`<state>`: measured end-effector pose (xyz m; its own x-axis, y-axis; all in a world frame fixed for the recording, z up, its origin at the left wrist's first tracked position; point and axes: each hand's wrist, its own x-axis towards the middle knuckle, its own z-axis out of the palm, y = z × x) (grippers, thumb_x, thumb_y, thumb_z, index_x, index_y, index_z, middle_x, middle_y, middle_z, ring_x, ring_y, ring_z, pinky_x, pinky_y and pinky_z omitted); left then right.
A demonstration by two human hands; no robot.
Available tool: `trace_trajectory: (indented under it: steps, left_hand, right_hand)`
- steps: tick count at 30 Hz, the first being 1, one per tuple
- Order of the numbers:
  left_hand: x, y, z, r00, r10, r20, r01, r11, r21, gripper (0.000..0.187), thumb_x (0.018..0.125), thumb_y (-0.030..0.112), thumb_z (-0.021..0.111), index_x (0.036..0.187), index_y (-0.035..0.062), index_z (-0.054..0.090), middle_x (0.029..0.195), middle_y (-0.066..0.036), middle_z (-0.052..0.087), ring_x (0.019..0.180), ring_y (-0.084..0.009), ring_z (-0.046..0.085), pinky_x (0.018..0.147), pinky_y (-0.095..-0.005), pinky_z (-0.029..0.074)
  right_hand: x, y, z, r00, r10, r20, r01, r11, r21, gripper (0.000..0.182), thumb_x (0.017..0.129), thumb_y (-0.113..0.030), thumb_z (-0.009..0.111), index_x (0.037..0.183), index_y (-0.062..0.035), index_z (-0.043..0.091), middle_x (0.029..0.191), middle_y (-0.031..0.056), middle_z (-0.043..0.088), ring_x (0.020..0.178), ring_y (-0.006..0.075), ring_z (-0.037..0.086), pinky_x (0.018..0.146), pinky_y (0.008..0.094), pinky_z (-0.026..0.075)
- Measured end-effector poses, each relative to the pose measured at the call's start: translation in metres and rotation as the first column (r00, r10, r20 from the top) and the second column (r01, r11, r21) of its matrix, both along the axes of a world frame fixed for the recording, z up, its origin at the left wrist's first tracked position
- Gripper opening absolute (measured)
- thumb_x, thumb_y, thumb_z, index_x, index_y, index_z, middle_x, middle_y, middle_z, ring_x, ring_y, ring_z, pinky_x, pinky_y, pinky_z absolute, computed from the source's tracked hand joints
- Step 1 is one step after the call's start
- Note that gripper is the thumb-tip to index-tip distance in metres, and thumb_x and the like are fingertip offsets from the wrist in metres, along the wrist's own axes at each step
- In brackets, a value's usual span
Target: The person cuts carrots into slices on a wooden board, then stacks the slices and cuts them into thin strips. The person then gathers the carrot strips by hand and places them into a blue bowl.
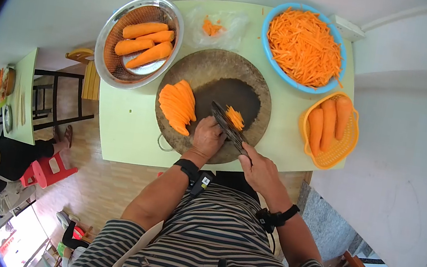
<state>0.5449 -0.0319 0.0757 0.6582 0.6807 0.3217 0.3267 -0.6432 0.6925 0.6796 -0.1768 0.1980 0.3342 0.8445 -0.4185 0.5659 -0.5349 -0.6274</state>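
A round wooden cutting board lies on the pale green table. My right hand is wrapped round the handle of a dark knife, whose blade points up and to the left over the board. Close against the blade, my left hand has its fingers curled down; whatever is under them is hidden. Just right of the blade is a small pile of carrot shreds. Overlapping carrot slices are fanned out on the board's left side.
A metal bowl with several carrots stands at the back left, beside a plastic bag with carrot bits. At right are a blue basin of shreds and a yellow basket of carrots. Other people sit far left, near red stools.
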Motion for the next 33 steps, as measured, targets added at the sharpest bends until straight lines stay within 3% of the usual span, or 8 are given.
trace_trajectory:
  steps: [8, 11, 13, 26, 28, 33]
  left_hand:
    - [0.001, 0.003, 0.004, 1.0, -0.006, 0.006, 0.006, 1.0, -0.025, 0.028, 0.064, 0.002, 0.076, 0.091, 0.0083, 0.071, 0.092, -0.009, 0.063, 0.085, -0.0324, 0.062, 0.076, -0.0431, 0.049]
    - [0.0, 0.0, 0.004, 0.999, -0.009, 0.049, 0.01, 1.0, -0.009, 0.028, 0.063, 0.001, 0.076, 0.091, 0.0081, 0.071, 0.092, -0.009, 0.064, 0.086, -0.0325, 0.062, 0.076, -0.0431, 0.049]
    - [0.0, 0.001, -0.003, 0.998, 0.006, 0.064, -0.006, 1.0, 0.007, 0.028, 0.063, 0.001, 0.075, 0.09, 0.008, 0.071, 0.091, -0.008, 0.064, 0.086, -0.0323, 0.062, 0.076, -0.0429, 0.049]
    - [0.001, 0.001, 0.004, 0.999, 0.009, 0.051, -0.008, 1.0, -0.017, 0.026, 0.062, 0.002, 0.076, 0.087, 0.0079, 0.07, 0.091, -0.009, 0.063, 0.085, -0.0324, 0.061, 0.076, -0.0426, 0.049]
    - [-0.001, 0.002, -0.003, 0.999, -0.007, 0.045, 0.007, 1.0, -0.01, 0.027, 0.062, 0.002, 0.077, 0.088, 0.008, 0.071, 0.091, -0.009, 0.063, 0.086, -0.0327, 0.061, 0.076, -0.0429, 0.049]
    - [0.001, 0.002, 0.0, 1.0, 0.012, 0.025, -0.011, 0.999, -0.035, 0.028, 0.062, 0.002, 0.077, 0.088, 0.009, 0.071, 0.093, -0.008, 0.064, 0.086, -0.033, 0.062, 0.078, -0.0434, 0.05]
  right_hand:
    - [-0.001, -0.01, 0.01, 0.998, -0.014, -0.058, 0.01, 0.997, -0.073, 0.041, 0.103, -0.033, 0.053, 0.134, -0.0064, 0.057, 0.102, 0.0231, 0.072, 0.091, 0.0431, 0.069, 0.078, 0.0504, 0.055]
    - [-0.005, -0.002, 0.0, 1.0, 0.016, 0.011, -0.015, 0.994, -0.111, 0.042, 0.103, -0.034, 0.053, 0.134, -0.0062, 0.057, 0.102, 0.0235, 0.072, 0.091, 0.043, 0.069, 0.078, 0.0503, 0.055]
    - [-0.007, 0.004, -0.004, 1.0, 0.007, 0.031, -0.007, 1.0, 0.011, 0.041, 0.103, -0.029, 0.055, 0.134, -0.0034, 0.057, 0.097, 0.0258, 0.071, 0.09, 0.0448, 0.069, 0.079, 0.0474, 0.055]
    - [-0.003, -0.001, 0.005, 1.0, -0.009, -0.029, 0.007, 0.996, -0.088, 0.042, 0.103, -0.034, 0.052, 0.133, -0.0054, 0.058, 0.1, 0.025, 0.071, 0.091, 0.0433, 0.069, 0.079, 0.0501, 0.055]
    - [-0.005, 0.003, -0.004, 1.0, 0.008, 0.021, -0.008, 1.0, -0.003, 0.04, 0.103, -0.03, 0.053, 0.133, -0.0047, 0.058, 0.098, 0.0258, 0.071, 0.088, 0.0452, 0.069, 0.077, 0.0482, 0.055]
    - [-0.004, -0.006, 0.002, 1.0, -0.01, -0.004, 0.01, 1.0, 0.009, 0.039, 0.103, -0.029, 0.054, 0.133, -0.004, 0.057, 0.095, 0.0256, 0.071, 0.087, 0.0458, 0.069, 0.077, 0.0488, 0.054]
